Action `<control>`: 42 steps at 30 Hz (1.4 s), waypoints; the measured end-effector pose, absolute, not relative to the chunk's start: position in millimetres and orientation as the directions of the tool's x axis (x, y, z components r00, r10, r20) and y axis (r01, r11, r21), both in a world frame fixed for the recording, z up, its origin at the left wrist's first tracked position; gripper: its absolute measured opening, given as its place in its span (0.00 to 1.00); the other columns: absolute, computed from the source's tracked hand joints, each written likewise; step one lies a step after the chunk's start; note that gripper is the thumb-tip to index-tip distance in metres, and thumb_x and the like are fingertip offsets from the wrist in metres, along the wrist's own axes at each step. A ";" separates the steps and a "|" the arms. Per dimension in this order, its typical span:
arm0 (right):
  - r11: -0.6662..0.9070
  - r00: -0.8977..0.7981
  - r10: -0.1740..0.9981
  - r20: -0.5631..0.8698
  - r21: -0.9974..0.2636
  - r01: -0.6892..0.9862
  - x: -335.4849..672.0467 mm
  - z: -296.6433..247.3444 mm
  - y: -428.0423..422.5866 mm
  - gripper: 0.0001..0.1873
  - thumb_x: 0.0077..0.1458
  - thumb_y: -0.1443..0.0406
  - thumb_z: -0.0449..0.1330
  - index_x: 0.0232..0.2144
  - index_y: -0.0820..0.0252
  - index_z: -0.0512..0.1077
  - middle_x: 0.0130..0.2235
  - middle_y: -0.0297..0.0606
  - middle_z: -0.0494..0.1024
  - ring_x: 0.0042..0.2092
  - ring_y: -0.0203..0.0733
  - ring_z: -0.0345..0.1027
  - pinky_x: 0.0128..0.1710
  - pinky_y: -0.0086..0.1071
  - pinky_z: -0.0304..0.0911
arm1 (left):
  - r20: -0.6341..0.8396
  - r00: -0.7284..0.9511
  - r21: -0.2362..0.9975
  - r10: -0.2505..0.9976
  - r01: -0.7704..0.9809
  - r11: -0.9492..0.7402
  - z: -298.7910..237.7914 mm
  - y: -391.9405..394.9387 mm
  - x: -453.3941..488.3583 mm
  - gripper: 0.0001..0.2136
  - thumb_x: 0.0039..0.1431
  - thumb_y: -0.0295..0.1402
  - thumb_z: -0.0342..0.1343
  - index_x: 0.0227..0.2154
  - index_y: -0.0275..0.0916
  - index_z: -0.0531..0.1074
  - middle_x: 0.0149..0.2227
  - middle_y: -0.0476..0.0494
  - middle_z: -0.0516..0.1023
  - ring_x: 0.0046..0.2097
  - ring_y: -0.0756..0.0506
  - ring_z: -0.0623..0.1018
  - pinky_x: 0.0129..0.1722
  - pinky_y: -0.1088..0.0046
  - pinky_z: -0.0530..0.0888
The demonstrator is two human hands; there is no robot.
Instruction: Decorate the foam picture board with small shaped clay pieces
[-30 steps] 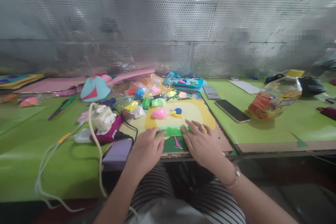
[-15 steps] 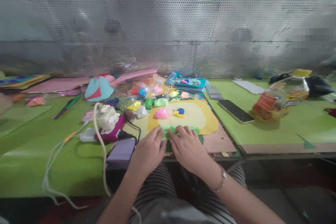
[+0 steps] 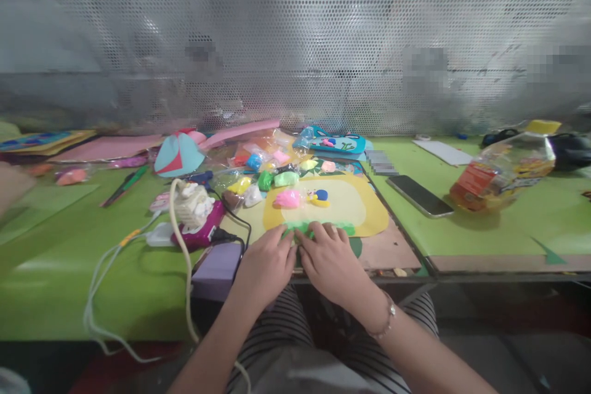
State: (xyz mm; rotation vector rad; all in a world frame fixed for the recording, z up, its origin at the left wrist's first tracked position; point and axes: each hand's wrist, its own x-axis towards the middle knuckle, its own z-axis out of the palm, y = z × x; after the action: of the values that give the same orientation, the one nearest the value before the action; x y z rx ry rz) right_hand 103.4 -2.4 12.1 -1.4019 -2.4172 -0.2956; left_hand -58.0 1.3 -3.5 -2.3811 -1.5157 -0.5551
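A strip of soft green clay [image 3: 341, 229] lies along the near edge of a yellow paper cutout [image 3: 376, 209] with a paler middle. My left hand [image 3: 272, 255] is at the strip's left end, fingertips bent down onto it. Close beside it, my right hand [image 3: 327, 252] presses its fingers on the strip, thumb toward the left hand. The fingers cover part of the clay. On the paper's pale middle sit a bagged pink clay lump [image 3: 287, 199] and a small blue, white and yellow clay figure [image 3: 319, 197].
Bagged clay lumps, including a green one [image 3: 265, 181], crowd behind the paper. A purple power strip [image 3: 203, 228] with cables and a lilac box [image 3: 217, 268] stand left. A phone [image 3: 420, 195] and a tilted bottle [image 3: 503, 169] lie right. Another person's arm [image 3: 13, 188] shows far left.
The view has shifted slightly, so the table things appear a little farther right. My hands stay on the green clay with only small finger movement. The other person's arm reaches further in.
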 end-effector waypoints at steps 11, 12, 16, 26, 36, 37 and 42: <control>0.497 -0.455 0.798 0.396 -0.003 0.868 103.9 12.0 -3.2 0.19 0.64 0.62 0.44 0.53 0.56 0.65 0.48 0.43 0.68 0.46 0.50 0.59 0.43 0.44 0.54 | 0.438 0.394 -0.022 0.808 0.903 -0.428 0.4 2.0 -57.9 0.17 0.63 0.33 0.44 0.50 0.36 0.71 0.51 0.39 0.74 0.51 0.42 0.74 0.49 0.63 0.74; 0.491 -0.448 0.802 0.395 -0.008 0.871 103.7 11.7 -3.4 0.18 0.63 0.62 0.44 0.52 0.56 0.66 0.46 0.43 0.68 0.45 0.50 0.59 0.42 0.44 0.54 | 0.438 0.396 -0.027 0.807 0.903 -0.428 0.5 1.9 -57.8 0.16 0.63 0.33 0.44 0.49 0.36 0.71 0.50 0.39 0.75 0.50 0.42 0.75 0.49 0.63 0.74; 0.471 -0.424 0.808 0.409 -0.014 0.882 102.9 9.7 -3.1 0.17 0.63 0.64 0.44 0.48 0.58 0.68 0.47 0.44 0.69 0.45 0.50 0.59 0.40 0.43 0.54 | 0.459 0.402 -0.047 0.792 0.901 -0.430 -0.2 1.7 -57.9 0.17 0.63 0.33 0.44 0.49 0.35 0.71 0.50 0.39 0.75 0.50 0.42 0.75 0.49 0.63 0.74; 0.495 -0.455 0.794 0.403 0.005 0.869 104.8 10.0 -2.5 0.17 0.63 0.64 0.45 0.49 0.59 0.68 0.49 0.44 0.68 0.45 0.50 0.60 0.41 0.44 0.55 | 0.439 0.423 -0.042 0.793 0.891 -0.452 1.8 2.1 -59.0 0.16 0.63 0.32 0.44 0.49 0.40 0.72 0.49 0.41 0.75 0.48 0.43 0.75 0.46 0.63 0.75; 0.516 -0.478 0.784 0.396 0.012 0.857 105.1 8.0 -3.0 0.20 0.64 0.62 0.44 0.55 0.57 0.64 0.52 0.44 0.67 0.47 0.51 0.60 0.44 0.45 0.56 | 0.419 0.380 0.019 0.824 0.904 -0.427 0.1 2.7 -59.0 0.17 0.62 0.33 0.44 0.50 0.36 0.72 0.52 0.39 0.74 0.52 0.42 0.74 0.51 0.62 0.74; 0.520 -0.481 0.785 0.391 0.007 0.854 105.3 7.7 -3.1 0.20 0.64 0.62 0.43 0.55 0.57 0.64 0.51 0.44 0.68 0.47 0.51 0.60 0.44 0.45 0.56 | 0.413 0.376 0.021 0.830 0.907 -0.422 0.5 2.6 -59.2 0.17 0.62 0.33 0.45 0.49 0.36 0.72 0.52 0.39 0.74 0.52 0.42 0.74 0.51 0.62 0.74; 0.508 -0.462 0.789 0.404 -0.007 0.861 105.7 7.6 -3.0 0.21 0.65 0.61 0.42 0.55 0.57 0.64 0.55 0.44 0.65 0.49 0.52 0.59 0.44 0.46 0.56 | 0.416 0.369 0.033 0.831 0.907 -0.419 0.3 2.0 -59.6 0.17 0.63 0.33 0.44 0.50 0.36 0.71 0.51 0.39 0.74 0.52 0.42 0.73 0.52 0.62 0.73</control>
State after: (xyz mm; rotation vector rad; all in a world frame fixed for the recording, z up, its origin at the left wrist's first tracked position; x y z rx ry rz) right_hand 105.7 -3.0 7.6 -1.3716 -2.3982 -0.2805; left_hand -59.6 2.0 0.3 -2.4255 -1.5637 -0.5559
